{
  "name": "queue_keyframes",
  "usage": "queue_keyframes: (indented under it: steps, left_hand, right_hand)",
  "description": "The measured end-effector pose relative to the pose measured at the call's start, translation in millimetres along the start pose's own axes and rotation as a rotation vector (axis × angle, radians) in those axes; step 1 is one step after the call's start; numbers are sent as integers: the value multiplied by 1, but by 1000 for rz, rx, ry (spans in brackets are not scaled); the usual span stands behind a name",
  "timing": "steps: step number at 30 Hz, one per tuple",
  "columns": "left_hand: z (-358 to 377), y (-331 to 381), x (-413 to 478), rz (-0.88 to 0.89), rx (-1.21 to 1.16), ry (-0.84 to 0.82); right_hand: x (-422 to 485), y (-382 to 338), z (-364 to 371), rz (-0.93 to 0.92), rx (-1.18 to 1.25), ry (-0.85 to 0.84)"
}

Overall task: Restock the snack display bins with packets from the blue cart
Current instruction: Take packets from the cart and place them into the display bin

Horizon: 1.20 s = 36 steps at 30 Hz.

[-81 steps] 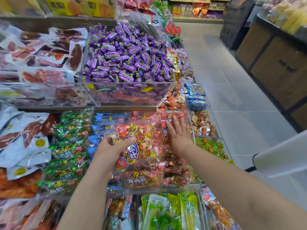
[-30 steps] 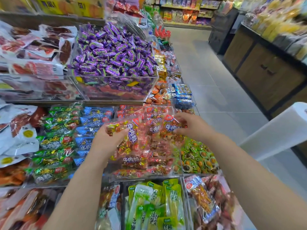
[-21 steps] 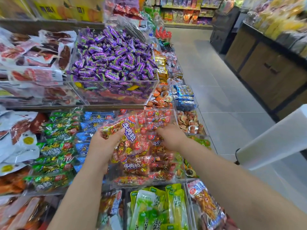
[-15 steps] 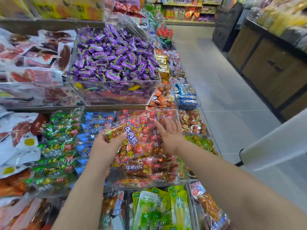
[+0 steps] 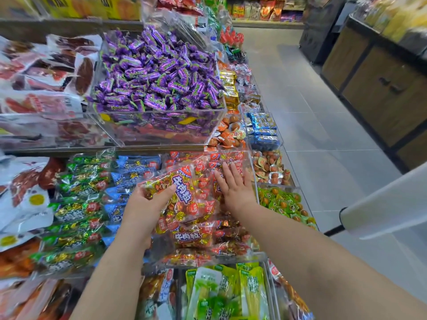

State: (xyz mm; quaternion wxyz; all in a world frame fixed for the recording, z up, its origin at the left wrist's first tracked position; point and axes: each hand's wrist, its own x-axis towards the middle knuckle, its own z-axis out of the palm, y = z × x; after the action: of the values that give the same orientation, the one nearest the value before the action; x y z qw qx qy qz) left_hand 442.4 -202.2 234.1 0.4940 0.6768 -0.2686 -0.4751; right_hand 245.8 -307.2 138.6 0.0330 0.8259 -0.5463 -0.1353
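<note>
A clear bin point(image 5: 240, 256) in the middle row is heaped with red and gold snack packets. My left hand point(image 5: 143, 205) grips one of these red packets point(image 5: 182, 192) by its left end, thumb on top, holding it tilted above the heap. My right hand point(image 5: 234, 188) lies flat with straight fingers on the packets at the back right of the same bin, pressing them down. The blue cart is not in view.
Green packets point(image 5: 76, 209) and blue packets point(image 5: 129, 179) fill the bins to the left. A clear bin of purple candies point(image 5: 157, 79) stands on the shelf above. Yellow-green packets point(image 5: 221, 292) lie below. A white roll point(image 5: 385, 204) juts in at right over the tiled aisle.
My right hand opened from a curled grasp and now lies flat, further back on the heap. My left hand kept hold of the red packet, shifting it slightly.
</note>
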Motion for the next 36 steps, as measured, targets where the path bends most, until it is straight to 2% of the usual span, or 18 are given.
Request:
queue_keyframes:
  steps: [5,9,11,14,16,18,20,21,23,25,27,29,30,32,34,36]
  left_hand:
    - [5,2,-2,-19,-47,-51]
    - [11,2,-2,-88,-71,-130]
    - [16,3,-2,-101,-103,-160]
    - [24,8,-6,-136,-325,-264]
    - [27,10,-10,-106,-329,-358]
    - [32,10,-14,-74,-354,-439]
    - [37,12,-18,-55,-423,-510]
    - [39,12,-21,-46,-419,-523]
    - [41,12,-25,27,-208,-458]
    - [37,8,-26,184,140,-280]
    - [24,7,-27,336,349,-164]
    - [7,5,-29,362,555,-321]
    - [0,5,-31,331,718,-453]
    - [-5,0,-33,308,1093,-647]
    - [-2,-8,-33,367,1321,-638]
    - [4,-14,-32,404,1389,-573]
  right_hand:
    - [-1,3,1,-12,0,-27]
    - [-11,12,-19,-71,186,-33]
    - [-21,16,-31,-9,328,121]
    - [-43,23,-55,129,830,389]
    - [-56,27,-72,88,1145,323]
    - [-68,26,-86,47,1379,101]
    - [-74,23,-90,76,1486,-82]
    - [-76,22,-89,96,1526,-113]
    - [-76,25,-86,110,1620,-96]
    - [-75,37,-87,146,1688,-13]
    - [-68,57,-84,282,1577,143]
    - [-61,77,-81,388,1206,228]
    - [-58,84,-80,372,1050,202]
    - [-53,86,-79,244,834,40]
    - [-48,76,-78,106,609,-144]
    - [-42,59,-76,12,486,-231]
